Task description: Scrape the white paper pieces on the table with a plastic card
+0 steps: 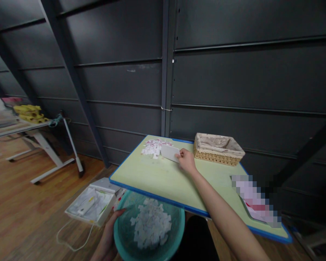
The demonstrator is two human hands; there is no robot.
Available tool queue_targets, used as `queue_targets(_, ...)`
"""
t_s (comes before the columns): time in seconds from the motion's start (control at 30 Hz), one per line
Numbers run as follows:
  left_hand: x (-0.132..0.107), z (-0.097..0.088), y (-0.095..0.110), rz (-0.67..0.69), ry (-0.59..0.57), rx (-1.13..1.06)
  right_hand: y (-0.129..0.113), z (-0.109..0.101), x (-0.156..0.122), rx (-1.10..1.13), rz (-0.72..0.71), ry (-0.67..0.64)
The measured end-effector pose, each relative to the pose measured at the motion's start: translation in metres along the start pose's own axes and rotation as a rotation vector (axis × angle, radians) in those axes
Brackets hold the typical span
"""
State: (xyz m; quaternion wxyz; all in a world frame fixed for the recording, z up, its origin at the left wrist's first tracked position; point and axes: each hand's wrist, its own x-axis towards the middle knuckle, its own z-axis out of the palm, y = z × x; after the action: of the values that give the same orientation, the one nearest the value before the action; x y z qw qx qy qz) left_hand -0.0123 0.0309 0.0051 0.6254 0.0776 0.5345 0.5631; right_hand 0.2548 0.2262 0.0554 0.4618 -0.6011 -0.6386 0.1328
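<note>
My right hand (187,160) pinches one end of a flat white card (170,152), tilted on its edge over the pale yellow tabletop (157,177). The card's far end touches or nearly touches a heap of white and pinkish paper scraps (153,146) near the table's back left corner. Below the front edge, my left hand (111,226) grips the left rim of a teal plastic basin (180,232). Inside the basin lies a pile of torn white paper pieces (152,224). The basin's far rim is partly hidden under the table edge.
A fabric-lined wicker basket (217,159) stands at the table's back right. A blurred-out flat item (255,203) lies at the right end. On the floor at left sits an open white box (89,206) with a cable. A dark panel wall (125,83) rises behind.
</note>
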Motion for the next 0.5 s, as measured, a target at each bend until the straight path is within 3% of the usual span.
queue_targets(0.27,-0.0032,0.0028,0.0023,-0.05,-0.007,-0.016,-0.0018,-0.0006,-0.0018,0.099,0.021,-0.106)
queue_targets(0.37,-0.0052,0.0043,0.0041,-0.062,0.01,-0.016,-0.0033,-0.0021,-0.0024,0.107,0.009,-0.045)
queue_targets(0.5,-0.0044,0.0028,0.0036,-0.074,0.006,-0.011,-0.0092,-0.0041,-0.0064,-0.049,-0.042,0.01)
